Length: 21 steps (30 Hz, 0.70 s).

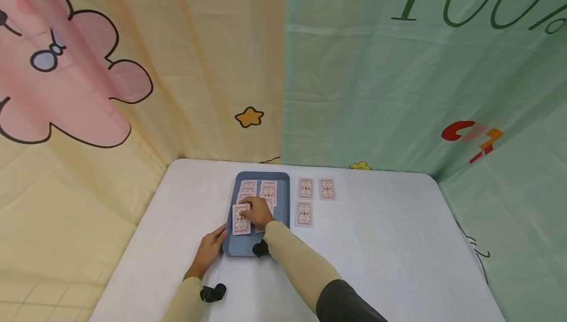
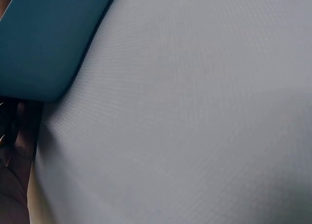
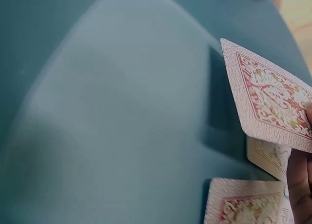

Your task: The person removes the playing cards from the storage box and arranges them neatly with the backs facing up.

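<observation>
A playing card (image 3: 275, 97) with a red patterned back is pinched in my right hand (image 1: 258, 212), thumb on top and fingers below. In the right wrist view it is tilted above the blue tray (image 3: 122, 112), casting a shadow there. Several other cards (image 1: 268, 191) lie face down in the tray in two overlapping columns, partly covered by my right hand. My left hand (image 1: 209, 251) is at the tray's lower left side, fingers along the rim. The left wrist view catches only part of that hand (image 2: 14, 155), beside the tray corner (image 2: 44, 53).
Three face-down cards lie on the white table (image 1: 376, 243) right of the tray: two in a back row (image 1: 305, 188) (image 1: 327, 189) and a nearer card (image 1: 304, 214). Patterned curtains (image 1: 363, 76) stand behind and along both sides of the table.
</observation>
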### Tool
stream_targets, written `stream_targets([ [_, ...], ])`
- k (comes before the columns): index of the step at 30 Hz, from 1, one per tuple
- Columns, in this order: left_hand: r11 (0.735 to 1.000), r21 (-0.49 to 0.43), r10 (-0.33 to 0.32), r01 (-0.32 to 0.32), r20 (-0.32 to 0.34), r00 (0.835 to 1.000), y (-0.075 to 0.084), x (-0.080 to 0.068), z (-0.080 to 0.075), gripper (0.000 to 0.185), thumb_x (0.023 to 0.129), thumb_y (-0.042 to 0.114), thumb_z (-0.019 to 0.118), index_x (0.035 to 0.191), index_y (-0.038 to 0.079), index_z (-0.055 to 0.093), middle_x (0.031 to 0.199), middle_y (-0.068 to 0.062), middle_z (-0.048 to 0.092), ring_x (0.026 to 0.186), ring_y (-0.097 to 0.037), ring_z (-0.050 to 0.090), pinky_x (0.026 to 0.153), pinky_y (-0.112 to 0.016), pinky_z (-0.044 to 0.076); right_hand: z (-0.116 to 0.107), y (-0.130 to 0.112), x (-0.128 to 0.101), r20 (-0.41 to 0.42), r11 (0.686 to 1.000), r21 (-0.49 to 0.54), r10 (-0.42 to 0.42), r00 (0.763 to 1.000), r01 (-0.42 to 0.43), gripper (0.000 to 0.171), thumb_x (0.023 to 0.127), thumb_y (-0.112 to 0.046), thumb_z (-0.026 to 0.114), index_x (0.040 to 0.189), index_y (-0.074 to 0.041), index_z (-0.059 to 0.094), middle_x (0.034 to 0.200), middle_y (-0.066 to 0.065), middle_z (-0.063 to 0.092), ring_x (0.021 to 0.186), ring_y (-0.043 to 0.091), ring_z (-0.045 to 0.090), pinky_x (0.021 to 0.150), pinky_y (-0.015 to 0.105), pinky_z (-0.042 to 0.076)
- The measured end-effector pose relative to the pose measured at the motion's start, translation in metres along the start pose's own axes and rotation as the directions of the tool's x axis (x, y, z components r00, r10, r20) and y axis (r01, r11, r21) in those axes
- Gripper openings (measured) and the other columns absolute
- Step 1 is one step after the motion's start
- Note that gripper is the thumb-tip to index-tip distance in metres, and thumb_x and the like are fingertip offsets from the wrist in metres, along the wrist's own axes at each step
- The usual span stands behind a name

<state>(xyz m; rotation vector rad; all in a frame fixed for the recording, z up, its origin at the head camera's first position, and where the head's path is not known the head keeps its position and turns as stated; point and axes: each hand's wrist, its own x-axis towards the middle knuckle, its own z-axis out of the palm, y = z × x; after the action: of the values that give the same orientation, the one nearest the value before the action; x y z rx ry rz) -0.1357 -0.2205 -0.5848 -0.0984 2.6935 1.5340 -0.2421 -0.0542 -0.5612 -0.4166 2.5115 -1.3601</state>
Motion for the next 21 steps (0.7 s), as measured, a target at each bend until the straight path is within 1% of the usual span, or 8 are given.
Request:
stream_targets([
  [1, 1.000, -0.018, -0.017, 0.017, 0.009, 1.000, -0.001, 0.001, 0.000, 0.048, 0.103, 0.025, 0.047, 0.135, -0.010, 0.047, 0.136, -0.030, 0.048, 0.130, -0.048, 0.039, 0.107, -0.059, 0.030, -0.001, 0.000, -0.001, -0.011, 1.000, 0.016, -0.006, 1.000, 0.006, 0.026, 0.086, -0.009, 0.072, 0.112, -0.009, 0.072, 0.106, 0.003, 0.069, 0.073, 0.009, 0.054, 0.068, 0.023, 0.048],
  [4, 0.998, -0.008, -0.064, 0.064, 0.031, 0.997, 0.000, 0.002, 0.000, 0.045, 0.103, 0.019, 0.046, 0.138, -0.010, 0.044, 0.139, -0.028, 0.046, 0.133, -0.044, 0.037, 0.110, -0.056, 0.028, -0.006, 0.001, -0.003, -0.039, 0.998, 0.059, -0.030, 0.999, 0.032, 0.025, 0.087, -0.006, 0.069, 0.112, -0.006, 0.072, 0.099, 0.005, 0.070, 0.062, 0.008, 0.048, 0.059, 0.021, 0.044],
  [8, 0.996, 0.005, -0.086, 0.086, 0.048, 0.995, 0.001, 0.002, -0.001, 0.044, 0.103, 0.015, 0.046, 0.139, -0.009, 0.043, 0.141, -0.026, 0.045, 0.135, -0.042, 0.036, 0.111, -0.053, 0.028, -0.013, 0.003, -0.006, -0.071, 0.993, 0.101, -0.049, 0.996, 0.056, 0.025, 0.088, -0.003, 0.066, 0.112, -0.003, 0.072, 0.092, 0.005, 0.069, 0.056, 0.007, 0.043, 0.055, 0.020, 0.041],
  [10, 0.996, 0.005, -0.084, 0.084, 0.048, 0.995, 0.002, 0.001, -0.001, 0.044, 0.103, 0.015, 0.046, 0.139, -0.009, 0.043, 0.140, -0.026, 0.045, 0.134, -0.042, 0.036, 0.111, -0.054, 0.028, -0.017, 0.005, -0.008, -0.075, 0.990, 0.128, -0.042, 0.996, 0.051, 0.025, 0.088, -0.003, 0.066, 0.112, -0.001, 0.071, 0.087, 0.008, 0.068, 0.055, 0.008, 0.041, 0.054, 0.020, 0.040],
  [14, 0.996, 0.000, -0.089, 0.089, 0.052, 0.995, -0.001, 0.002, -0.001, 0.044, 0.103, 0.014, 0.046, 0.139, -0.010, 0.043, 0.141, -0.027, 0.044, 0.134, -0.042, 0.036, 0.111, -0.053, 0.029, -0.026, 0.008, -0.012, -0.078, 0.983, 0.182, -0.006, 0.997, 0.021, 0.023, 0.088, -0.004, 0.068, 0.112, -0.003, 0.071, 0.091, 0.010, 0.067, 0.059, 0.008, 0.044, 0.055, 0.021, 0.042],
  [17, 0.996, -0.001, -0.088, 0.088, 0.056, 0.995, -0.003, 0.002, -0.001, 0.045, 0.104, 0.018, 0.045, 0.139, -0.010, 0.042, 0.142, -0.027, 0.043, 0.135, -0.042, 0.035, 0.110, -0.053, 0.029, -0.033, 0.011, -0.015, -0.080, 0.974, 0.226, 0.025, 0.996, -0.006, 0.021, 0.088, -0.005, 0.069, 0.108, -0.004, 0.071, 0.090, 0.007, 0.068, 0.063, 0.008, 0.047, 0.057, 0.023, 0.044],
  [20, 0.998, -0.012, -0.066, 0.067, 0.049, 0.997, -0.002, 0.001, -0.001, 0.046, 0.103, 0.020, 0.045, 0.138, -0.010, 0.043, 0.141, -0.028, 0.043, 0.133, -0.044, 0.036, 0.109, -0.055, 0.029, -0.041, 0.015, -0.017, -0.079, 0.963, 0.267, 0.053, 0.995, -0.030, 0.019, 0.088, -0.005, 0.070, 0.106, -0.004, 0.069, 0.074, 0.005, 0.063, 0.058, 0.011, 0.044, 0.054, 0.024, 0.041],
  [21, 0.998, -0.015, -0.056, 0.057, 0.044, 0.997, -0.001, 0.000, -0.001, 0.047, 0.103, 0.022, 0.045, 0.138, -0.010, 0.043, 0.140, -0.029, 0.044, 0.133, -0.045, 0.036, 0.109, -0.056, 0.029, -0.044, 0.016, -0.017, -0.084, 0.962, 0.272, 0.062, 0.995, -0.037, 0.018, 0.087, -0.005, 0.070, 0.105, -0.005, 0.069, 0.072, 0.002, 0.062, 0.058, 0.010, 0.045, 0.054, 0.024, 0.041],
])
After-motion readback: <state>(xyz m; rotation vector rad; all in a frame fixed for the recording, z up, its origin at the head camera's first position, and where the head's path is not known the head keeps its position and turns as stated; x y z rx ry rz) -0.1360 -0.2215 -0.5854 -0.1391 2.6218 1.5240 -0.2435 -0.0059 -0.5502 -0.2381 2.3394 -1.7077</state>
